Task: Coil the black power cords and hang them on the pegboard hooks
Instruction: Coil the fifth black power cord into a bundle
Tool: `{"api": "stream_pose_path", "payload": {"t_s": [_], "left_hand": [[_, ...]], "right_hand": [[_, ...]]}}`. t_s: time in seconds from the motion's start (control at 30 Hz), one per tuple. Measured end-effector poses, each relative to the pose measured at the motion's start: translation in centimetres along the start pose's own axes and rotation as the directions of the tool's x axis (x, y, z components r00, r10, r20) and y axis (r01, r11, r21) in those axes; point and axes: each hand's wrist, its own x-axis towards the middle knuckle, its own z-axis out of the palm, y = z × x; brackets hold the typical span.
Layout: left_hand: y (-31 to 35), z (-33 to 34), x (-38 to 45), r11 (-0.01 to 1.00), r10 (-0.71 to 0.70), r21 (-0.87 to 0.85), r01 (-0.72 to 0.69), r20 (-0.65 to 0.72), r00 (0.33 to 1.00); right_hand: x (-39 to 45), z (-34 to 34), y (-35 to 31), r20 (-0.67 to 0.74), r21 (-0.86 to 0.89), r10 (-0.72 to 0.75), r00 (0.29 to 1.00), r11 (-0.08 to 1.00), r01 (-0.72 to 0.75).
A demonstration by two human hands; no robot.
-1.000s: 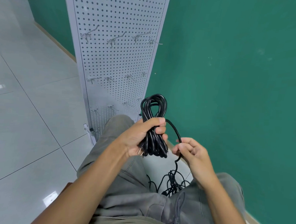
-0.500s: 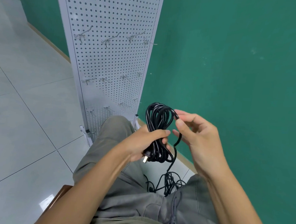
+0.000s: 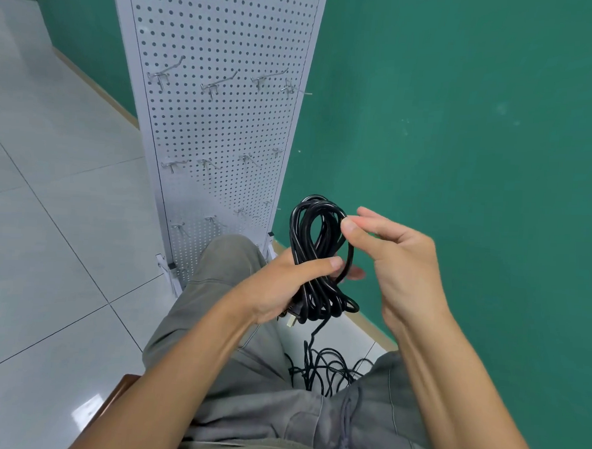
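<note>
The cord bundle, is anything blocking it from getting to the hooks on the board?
Nothing visible blocks it. The cord bundle sits in the left hand, with open air up to the pegboard hooks, which look bare. Its loose tail trails down to a tangle on the floor, though.

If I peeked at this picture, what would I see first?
First, a bundle of black cord in the middle, gripped by the left hand while the right hand pinches its top loop. Behind stands a white pegboard with bare metal hooks, against a green wall.
</note>
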Motion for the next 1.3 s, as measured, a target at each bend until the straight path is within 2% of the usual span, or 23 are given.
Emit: {"api": "stream_pose_path", "payload": {"t_s": [0.13,0.27,0.4,0.53,0.6,0.7,0.77,0.83,0.93,1.03,1.13,1.2,1.3], "left_hand": [[-0.1,-0.5,-0.1,0.999,-0.047,-0.008,0.047,0.017,0.999],[-0.2,-0.9,0.0,0.997,-0.035,-0.071,0.04,0.068,0.997],[-0.8,-0.8,0.3,0.993,-0.016,-0.119,0.025,0.077,0.997],[-1.0,-0.6,0.5,0.969,-0.004,-0.247,0.027,0.091,0.996],[-0.9,-0.8,0.6,0.956,0.002,-0.294,0.017,0.063,0.998],[-0.7,-1.6,0.8,0.943,0.002,-0.331,-0.003,-0.004,1.0],[-0.5,-2.3,0.9,0.919,-0.011,-0.393,-0.03,-0.103,0.995],[-0.1,-3.1,0.8,0.891,-0.028,-0.448,-0.079,-0.228,0.973],[0.8,-4.0,0.6,0.851,-0.028,-0.494,-0.176,-0.378,0.926],[1.3,-4.7,0.5,0.829,-0.039,-0.508,-0.235,-0.472,0.881],[0.9,-5.6,0.8,0.799,-0.076,-0.523,-0.297,-0.578,0.813],[0.6,-6.0,0.9,0.822,-0.056,-0.456,-0.34,-0.66,0.749],[0.1,-6.1,1.1,0.932,-0.001,-0.247,-0.266,-0.733,0.681]], "right_hand": [[0.8,-0.1,0.3,-0.015,-0.034,-0.027,1.0,0.999,0.026],[1.4,-0.4,0.5,-0.007,-0.097,0.01,1.0,0.995,-0.01],[1.3,-0.3,0.4,0.03,-0.047,0.043,0.999,0.998,-0.041],[1.7,0.5,1.5,0.089,-0.036,0.02,0.996,0.999,-0.017],[2.0,0.5,3.4,0.19,-0.041,0.051,0.98,0.998,-0.044],[2.0,-0.1,6.7,0.346,-0.107,0.186,0.92,0.982,-0.158],[1.7,-0.3,8.6,0.423,-0.162,0.266,0.866,0.963,-0.217],[1.3,-0.6,10.1,0.455,-0.285,0.331,0.827,0.934,-0.217],[0.7,-1.2,11.6,0.458,-0.454,0.379,0.804,0.878,-0.155],[-0.1,-1.5,12.1,0.456,-0.511,0.382,0.804,0.852,-0.115],[-0.7,-1.6,11.8,0.493,-0.597,0.315,0.811,0.8,0.052],[-1.0,-1.4,11.1,0.512,-0.649,0.253,0.821,0.74,0.177],[-1.2,-1.0,9.2,0.58,-0.672,0.123,0.805,0.631,0.388]]}}
